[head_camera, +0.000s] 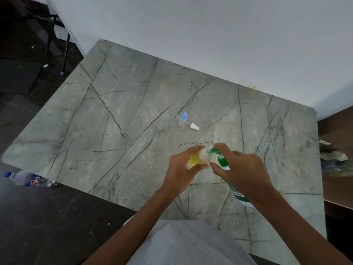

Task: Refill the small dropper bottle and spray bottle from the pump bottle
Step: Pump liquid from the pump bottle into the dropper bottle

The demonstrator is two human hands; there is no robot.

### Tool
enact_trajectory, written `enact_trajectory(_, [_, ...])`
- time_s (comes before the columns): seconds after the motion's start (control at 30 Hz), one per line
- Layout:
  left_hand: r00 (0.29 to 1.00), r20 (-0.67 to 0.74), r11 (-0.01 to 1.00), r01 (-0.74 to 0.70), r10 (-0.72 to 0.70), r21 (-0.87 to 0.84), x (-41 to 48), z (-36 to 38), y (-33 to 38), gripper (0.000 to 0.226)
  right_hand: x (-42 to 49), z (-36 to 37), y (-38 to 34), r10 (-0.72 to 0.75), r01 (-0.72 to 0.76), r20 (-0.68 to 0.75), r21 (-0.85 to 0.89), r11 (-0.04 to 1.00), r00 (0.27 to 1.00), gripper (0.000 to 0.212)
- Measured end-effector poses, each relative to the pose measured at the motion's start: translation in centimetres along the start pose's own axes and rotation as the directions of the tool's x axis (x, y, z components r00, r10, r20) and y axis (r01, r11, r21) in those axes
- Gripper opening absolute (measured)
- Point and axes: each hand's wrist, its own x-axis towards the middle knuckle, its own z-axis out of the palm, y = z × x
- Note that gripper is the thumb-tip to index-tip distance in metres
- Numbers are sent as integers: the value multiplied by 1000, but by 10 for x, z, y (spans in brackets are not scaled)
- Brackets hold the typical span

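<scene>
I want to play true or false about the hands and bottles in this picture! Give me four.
1. The left hand holds a small yellow bottle. True.
2. The right hand touches nothing. False: it grips the top of the green pump bottle.
3. A blue-capped bottle stands on the table. True.
4. The white spray head is screwed onto a bottle. False: it lies loose on the table beside the blue-capped bottle.

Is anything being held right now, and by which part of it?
The left grip holds the small yellow bottle round its body; the right grip holds the green pump bottle at its pump head.
</scene>
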Motion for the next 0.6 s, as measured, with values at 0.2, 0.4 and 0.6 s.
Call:
enact_trajectory(0.2, [1000, -9, 1000, 6, -6, -27, 2, -3, 1, 53, 0, 1, 0, 26, -25, 36, -36, 999, 999, 60])
enact_trajectory(0.4, [1000, -2, 1000, 7, -7, -4, 2, -3, -1, 54, -1, 2, -1, 21, -20, 26, -37, 999, 999, 57])
enact_trajectory(0.6, [1000, 10, 999, 6, -6, 37, 2, -3, -4, 54, -1, 5, 0, 23, -23, -7, 3, 1000, 1000, 50])
